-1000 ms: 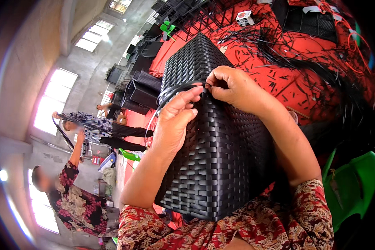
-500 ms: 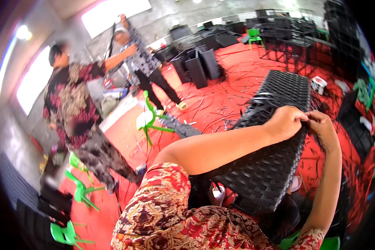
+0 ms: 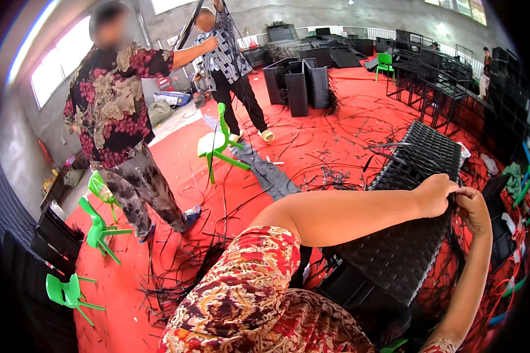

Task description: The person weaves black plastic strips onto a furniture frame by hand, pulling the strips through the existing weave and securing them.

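Observation:
A long panel woven from flat black strips [image 3: 388, 253] slants across in front of me. My left forearm reaches over it, and my left hand [image 3: 434, 195] is closed in a pinch at its right edge. My right hand [image 3: 472, 207] meets it there from the outer side, fingers bent and pressed together. Fingertips of both hands nearly touch. Whatever they grip is too small and covered to make out. Loose black strips [image 3: 388, 152] curl up from the panel's left side, and dark strip ends hang below my hands along the edge.
A person in a flowered shirt [image 3: 121, 100] and another in a patterned top [image 3: 229, 53] stand at left with long dark strips. Green chairs [image 3: 215, 141], black woven boxes [image 3: 297, 88] and black frames [image 3: 430, 76] stand around. Cut strips litter the red floor [image 3: 312, 135].
The view has shifted, so the panel and my hands appear lower and further right. Both hands stay pinched at the panel's right edge. The person in the flowered shirt appears more upright.

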Tool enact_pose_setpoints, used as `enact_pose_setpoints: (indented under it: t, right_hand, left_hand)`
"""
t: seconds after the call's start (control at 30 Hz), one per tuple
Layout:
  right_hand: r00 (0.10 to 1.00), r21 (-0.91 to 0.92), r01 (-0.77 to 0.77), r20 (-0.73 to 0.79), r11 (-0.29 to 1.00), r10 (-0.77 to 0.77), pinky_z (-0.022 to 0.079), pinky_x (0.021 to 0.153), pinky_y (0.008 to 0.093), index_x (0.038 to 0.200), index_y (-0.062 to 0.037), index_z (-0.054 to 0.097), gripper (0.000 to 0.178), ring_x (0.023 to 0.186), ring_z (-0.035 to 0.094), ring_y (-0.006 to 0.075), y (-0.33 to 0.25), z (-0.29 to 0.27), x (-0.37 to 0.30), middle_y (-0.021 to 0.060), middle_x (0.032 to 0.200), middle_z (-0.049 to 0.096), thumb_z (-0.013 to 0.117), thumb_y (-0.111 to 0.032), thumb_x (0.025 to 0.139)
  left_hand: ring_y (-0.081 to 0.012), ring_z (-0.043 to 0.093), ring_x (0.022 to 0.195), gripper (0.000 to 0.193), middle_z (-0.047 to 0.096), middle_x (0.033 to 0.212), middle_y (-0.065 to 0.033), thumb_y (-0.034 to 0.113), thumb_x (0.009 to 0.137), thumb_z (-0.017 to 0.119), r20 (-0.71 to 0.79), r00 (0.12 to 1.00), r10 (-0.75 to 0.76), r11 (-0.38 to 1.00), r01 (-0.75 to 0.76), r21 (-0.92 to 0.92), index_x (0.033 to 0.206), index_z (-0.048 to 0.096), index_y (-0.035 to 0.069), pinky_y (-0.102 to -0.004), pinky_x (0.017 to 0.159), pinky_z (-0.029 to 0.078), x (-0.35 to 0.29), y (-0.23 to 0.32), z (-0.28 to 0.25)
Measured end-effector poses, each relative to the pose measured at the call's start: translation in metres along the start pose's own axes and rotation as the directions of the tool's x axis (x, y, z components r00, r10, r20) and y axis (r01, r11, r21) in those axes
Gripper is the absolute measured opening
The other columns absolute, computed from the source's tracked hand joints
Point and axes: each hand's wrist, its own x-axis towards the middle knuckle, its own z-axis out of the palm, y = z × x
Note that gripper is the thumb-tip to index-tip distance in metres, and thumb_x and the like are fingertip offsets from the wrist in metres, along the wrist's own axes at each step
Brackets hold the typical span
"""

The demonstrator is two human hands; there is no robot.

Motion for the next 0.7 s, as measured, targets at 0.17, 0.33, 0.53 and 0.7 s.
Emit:
enact_pose_setpoints:
  t: [0.17, 0.33, 0.53, 0.7]
  right_hand:
    - [1.0, 0.03, -0.013, -0.013, 0.999, 0.013, 0.046, 0.045, 0.0226, 0.081, -0.0039, 0.06, 0.006, 0.049, 0.051, 0.0073, 0.004, -0.006, 0.018, -0.0021, 0.065, 0.055, 0.061, -0.009, 0.079]
    - [0.998, -0.141, -0.011, 0.06, 0.99, 0.019, 0.043, 0.046, 0.0213, 0.08, -0.0049, 0.062, 0.004, 0.051, 0.05, 0.0059, -0.015, 0.004, 0.04, -0.0035, 0.067, 0.056, 0.06, -0.008, 0.08]
    - [0.99, -0.035, -0.032, 0.136, 0.999, 0.036, 0.041, 0.048, 0.0226, 0.084, -0.0054, 0.063, 0.008, 0.055, 0.05, 0.0059, 0.0, -0.017, 0.066, -0.0034, 0.071, 0.057, 0.061, -0.012, 0.08]
    - [0.989, 0.08, -0.012, 0.147, 0.997, 0.0, 0.043, 0.047, 0.0216, 0.086, -0.0042, 0.063, 0.017, 0.055, 0.052, 0.0065, 0.023, -0.034, 0.085, -0.0024, 0.073, 0.058, 0.063, -0.02, 0.081]
  left_hand:
    - [-0.0337, 0.054, 0.087, 0.023, 0.055, 0.083, -0.0141, -0.003, 0.07, 0.053, -0.034, 0.999, 0.028, 1.0, -0.028, -0.014, 0.091, 0.06, 0.003, -0.0404, 0.077, 0.044, 0.012, -0.011, 0.003]
    - [-0.0341, 0.054, 0.086, 0.019, 0.056, 0.083, -0.0149, -0.002, 0.07, 0.053, -0.066, 0.996, 0.053, 0.998, -0.052, 0.021, 0.085, 0.061, 0.003, -0.04, 0.076, 0.045, 0.018, -0.03, -0.008]
    - [-0.0334, 0.056, 0.082, 0.016, 0.057, 0.081, -0.0139, -0.001, 0.07, 0.054, -0.101, 0.989, 0.104, 0.995, -0.103, 0.012, 0.084, 0.061, 0.004, -0.0393, 0.073, 0.046, 0.031, -0.049, 0.004]
    - [-0.0351, 0.059, 0.081, 0.016, 0.06, 0.083, -0.0161, 0.0, 0.073, 0.053, -0.065, 0.994, 0.09, 0.995, -0.093, -0.048, 0.087, 0.061, 0.003, -0.0394, 0.069, 0.047, 0.042, -0.057, 0.005]
